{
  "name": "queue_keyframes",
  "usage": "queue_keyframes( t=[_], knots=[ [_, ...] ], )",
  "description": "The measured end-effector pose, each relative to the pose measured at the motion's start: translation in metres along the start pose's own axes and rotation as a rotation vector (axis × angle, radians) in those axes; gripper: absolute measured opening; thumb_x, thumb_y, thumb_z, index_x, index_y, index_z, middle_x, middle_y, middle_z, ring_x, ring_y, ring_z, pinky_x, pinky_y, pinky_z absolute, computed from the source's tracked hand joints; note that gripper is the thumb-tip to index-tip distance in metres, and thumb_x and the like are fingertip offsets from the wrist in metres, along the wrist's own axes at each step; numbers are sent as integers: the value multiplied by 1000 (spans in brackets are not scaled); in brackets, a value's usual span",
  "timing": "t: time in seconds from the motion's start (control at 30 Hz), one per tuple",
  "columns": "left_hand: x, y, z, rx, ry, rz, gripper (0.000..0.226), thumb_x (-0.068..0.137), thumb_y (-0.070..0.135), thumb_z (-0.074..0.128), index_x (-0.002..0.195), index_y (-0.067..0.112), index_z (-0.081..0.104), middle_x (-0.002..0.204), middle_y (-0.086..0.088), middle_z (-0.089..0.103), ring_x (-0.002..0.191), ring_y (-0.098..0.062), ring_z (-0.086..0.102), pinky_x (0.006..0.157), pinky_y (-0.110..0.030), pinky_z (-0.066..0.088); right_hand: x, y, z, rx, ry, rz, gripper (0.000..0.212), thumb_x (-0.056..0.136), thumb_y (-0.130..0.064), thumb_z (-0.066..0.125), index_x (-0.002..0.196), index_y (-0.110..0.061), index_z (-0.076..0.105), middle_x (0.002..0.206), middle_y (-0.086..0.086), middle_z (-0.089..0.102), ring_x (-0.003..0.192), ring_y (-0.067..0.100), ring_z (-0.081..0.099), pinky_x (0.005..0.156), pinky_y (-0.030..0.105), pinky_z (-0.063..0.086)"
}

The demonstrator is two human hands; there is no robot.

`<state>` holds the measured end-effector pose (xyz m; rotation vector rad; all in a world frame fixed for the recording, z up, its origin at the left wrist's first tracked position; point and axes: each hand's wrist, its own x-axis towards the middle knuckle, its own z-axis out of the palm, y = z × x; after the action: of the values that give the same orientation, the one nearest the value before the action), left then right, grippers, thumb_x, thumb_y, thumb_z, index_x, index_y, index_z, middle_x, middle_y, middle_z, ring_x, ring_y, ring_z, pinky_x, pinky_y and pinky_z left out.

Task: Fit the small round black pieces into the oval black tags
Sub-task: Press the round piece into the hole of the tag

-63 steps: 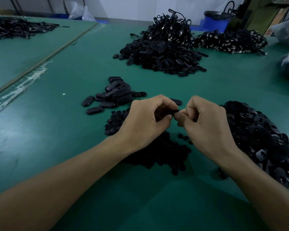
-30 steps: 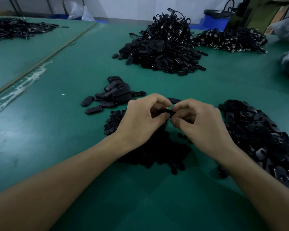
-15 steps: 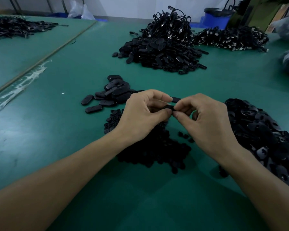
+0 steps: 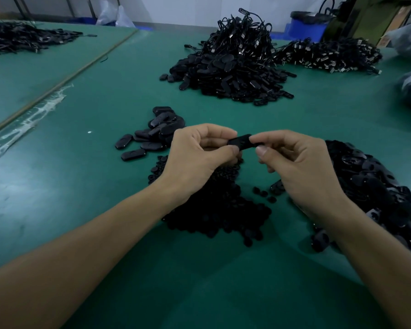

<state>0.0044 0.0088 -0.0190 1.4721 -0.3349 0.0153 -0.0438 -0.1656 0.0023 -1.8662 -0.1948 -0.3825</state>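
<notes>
So both hands are up over the middle of the green table mat (image 4: pixel 81 198), with one oval black plastic tag (image 4: pixel 239 141) held flat between them. The left hand (image 4: pixel 199 160) has thumb and forefinger curled onto the tag's left end. The right hand (image 4: pixel 301 172) pinches the right end, forefinger on top, thumb just underneath, other fingers tucked in. Can't tell if a round piece is in the tag yet.

Right below the hands is the heap of small round black pieces (image 4: pixel 218 210), with a few loose ones (image 4: pixel 263 193) beside it. On the right there's a big pile of open black tags (image 4: pixel 377 193). A small cluster of oval black tags (image 4: pixel 157 134) sits just left of the left hand. Further back is a tall heap of corded black tags (image 4: pixel 233 65).
</notes>
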Motion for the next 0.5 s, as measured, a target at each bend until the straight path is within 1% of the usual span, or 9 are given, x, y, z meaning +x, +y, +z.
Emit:
queue_keyframes(
  t=[0.03,0.07,0.13,0.2,0.3,0.4,0.43,0.5],
  knots=[
    [0,0,0,-2,8,-1,22,79,-2,80,90,16,75,82,-12,77,77,-31,77,73,-34,63,0,0,0,29,-3,9,27,93,-2,66,91,-29,73,70,-12,65,67,13,55,61,24,45],
    [1,-1,-1,-2,13,1,22,79,-3,80,90,16,75,82,-12,77,78,-31,77,73,-33,63,0,0,1,51,-6,16,25,92,-2,67,91,-26,72,71,-11,66,68,12,57,61,21,46],
    [0,-1,-1,-1,15,6,22,79,-3,80,90,16,75,82,-12,77,77,-30,77,72,-31,62,0,-1,1,79,-18,25,22,92,-2,68,91,-24,70,72,-11,69,68,6,61,62,16,48],
    [0,0,-1,6,9,14,22,80,-2,79,90,16,74,82,-12,77,77,-30,77,72,-33,62,0,-1,1,91,-28,23,22,92,-2,67,93,-23,71,72,-12,69,68,3,61,63,16,48],
    [-1,1,0,38,-2,35,24,80,-4,79,90,17,74,83,-12,77,77,-30,76,74,-34,63,0,0,0,88,-32,3,26,93,-1,65,97,-26,72,71,-12,67,68,3,60,64,16,48],
    [-2,4,0,68,-13,58,25,80,-4,79,89,18,74,82,-10,77,73,-25,76,73,-30,62,0,0,-1,48,-27,-13,28,92,-3,67,102,-29,71,72,-11,68,68,4,62,65,15,49],
    [-3,5,0,78,-17,66,25,80,-4,79,89,18,75,81,-9,77,72,-23,75,72,-29,61,-1,0,-1,34,-19,-10,27,91,-4,70,101,-30,68,74,-11,69,69,5,64,65,15,49],
    [-4,5,1,109,-24,90,24,80,-4,80,89,19,75,81,-8,77,72,-24,75,73,-32,62,-1,1,-1,-29,16,-8,24,88,-8,75,92,-29,63,77,-10,71,72,9,68,66,15,51]
  ],
)
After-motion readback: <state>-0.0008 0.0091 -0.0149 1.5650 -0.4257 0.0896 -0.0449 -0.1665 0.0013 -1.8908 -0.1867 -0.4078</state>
